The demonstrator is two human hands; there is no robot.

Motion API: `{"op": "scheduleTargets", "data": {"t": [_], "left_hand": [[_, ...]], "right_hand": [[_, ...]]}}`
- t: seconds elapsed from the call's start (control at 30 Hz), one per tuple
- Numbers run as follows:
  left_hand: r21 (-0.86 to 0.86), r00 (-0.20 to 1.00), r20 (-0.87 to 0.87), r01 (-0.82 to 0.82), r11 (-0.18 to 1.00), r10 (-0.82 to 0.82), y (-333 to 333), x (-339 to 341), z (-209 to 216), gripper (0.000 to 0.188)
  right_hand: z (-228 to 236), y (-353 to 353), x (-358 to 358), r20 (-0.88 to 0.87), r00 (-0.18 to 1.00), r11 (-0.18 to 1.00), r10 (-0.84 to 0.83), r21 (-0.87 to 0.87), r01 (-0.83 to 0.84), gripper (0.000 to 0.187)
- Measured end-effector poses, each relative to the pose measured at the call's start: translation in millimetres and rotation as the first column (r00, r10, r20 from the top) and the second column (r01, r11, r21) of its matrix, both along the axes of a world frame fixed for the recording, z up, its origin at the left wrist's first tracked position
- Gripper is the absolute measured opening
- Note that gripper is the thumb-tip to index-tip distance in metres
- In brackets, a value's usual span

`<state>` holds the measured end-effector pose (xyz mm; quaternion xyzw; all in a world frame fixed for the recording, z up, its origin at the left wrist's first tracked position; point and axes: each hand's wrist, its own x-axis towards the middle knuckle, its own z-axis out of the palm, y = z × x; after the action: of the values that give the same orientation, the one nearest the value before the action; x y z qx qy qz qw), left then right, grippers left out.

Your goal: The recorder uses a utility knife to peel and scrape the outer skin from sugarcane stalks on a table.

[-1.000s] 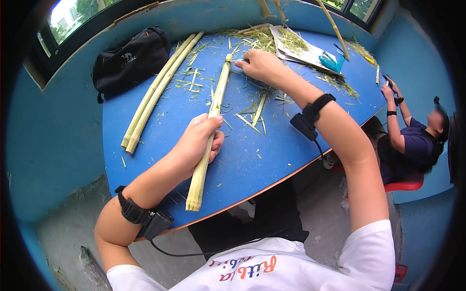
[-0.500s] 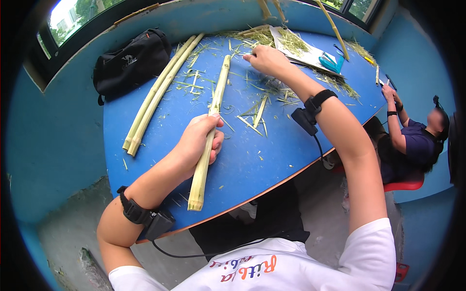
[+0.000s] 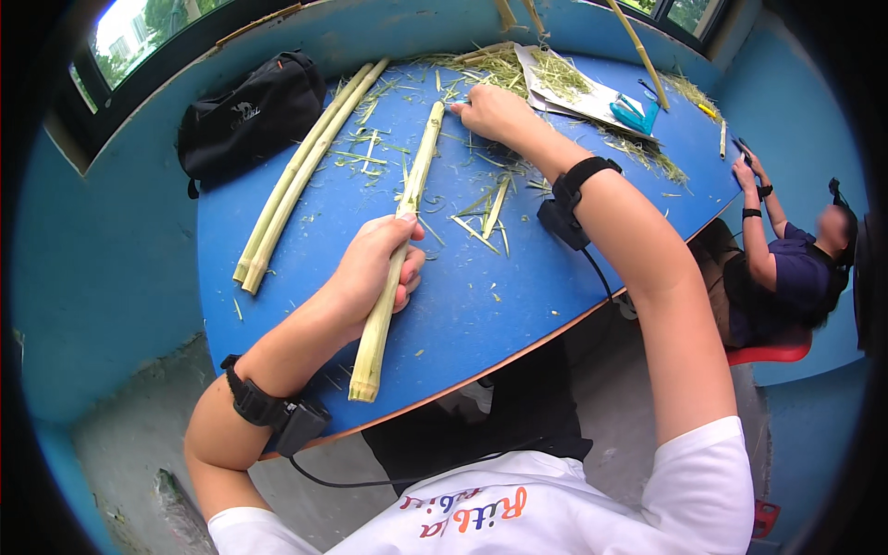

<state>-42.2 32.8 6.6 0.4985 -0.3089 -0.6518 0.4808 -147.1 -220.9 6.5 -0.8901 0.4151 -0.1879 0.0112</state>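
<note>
Your left hand (image 3: 381, 264) was wrapped around a pale green stalk (image 3: 377, 333), center of the frame, left of middle. Fingers curled under and closed on it, thumb lying along the top. Stalk ran at a slant: cut lower end over the table's near edge, upper end just left of your other hand.

Your right hand (image 3: 493, 113) was upper center, near the stalk's top end. Fingers bent inward, knuckles up; a small bluish bit showed by the fingertips, mostly hidden, so couldn't tell what it was or whether they were pinching it.

Blue table (image 3: 518, 305) filled the middle. Two more stalks (image 3: 305, 176) lay side by side to the left, black bag (image 3: 250, 120) beyond them at upper left. Loose shavings (image 3: 495, 208) were scattered center and upper center, with a thicker heap (image 3: 499, 72) near the top. White sheet (image 3: 592, 100) sat upper right, some shavings on it, teal-colored item (image 3: 634, 113) at its right end. A long thin stalk (image 3: 640, 53) stood slanted, upper right.

You had a black strapped device on each forearm. Far right, a co-worker (image 3: 800, 264) in dark clothes sat on a red seat (image 3: 772, 353), both hands raised at the table's edge.
</note>
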Motion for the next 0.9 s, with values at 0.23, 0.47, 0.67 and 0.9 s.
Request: {"op": "scheduleTargets", "data": {"t": [0.23, 0.47, 0.67, 0.9], "left_hand": [[-0.009, 1.0, -0.008, 0.002, 1.0, -0.002, -2, -1, 1, 0.028], [0.002, 1.0, -0.006, -0.017, 1.0, 0.017, -3, -3, 1, 0.028], [0.041, 0.996, -0.014, -0.083, 0.996, 0.084, -4, 4, 3, 0.024], [-0.007, 0.996, -0.006, -0.086, 0.996, 0.086, -5, 2, 1, 0.023]], "right_hand": [[10, 11, -18, -0.062, 0.996, 0.995, 0.062, 0.084, -0.057, 0.047], [10, 17, -20, -0.003, 0.984, 0.973, 0.179, 0.151, -0.177, 0.046], [9, 28, 8, -0.044, 0.988, 0.989, 0.147, 0.014, -0.146, 0.044], [12, 54, -1, -0.089, 0.976, 0.98, 0.197, 0.02, -0.196, 0.045]]}}
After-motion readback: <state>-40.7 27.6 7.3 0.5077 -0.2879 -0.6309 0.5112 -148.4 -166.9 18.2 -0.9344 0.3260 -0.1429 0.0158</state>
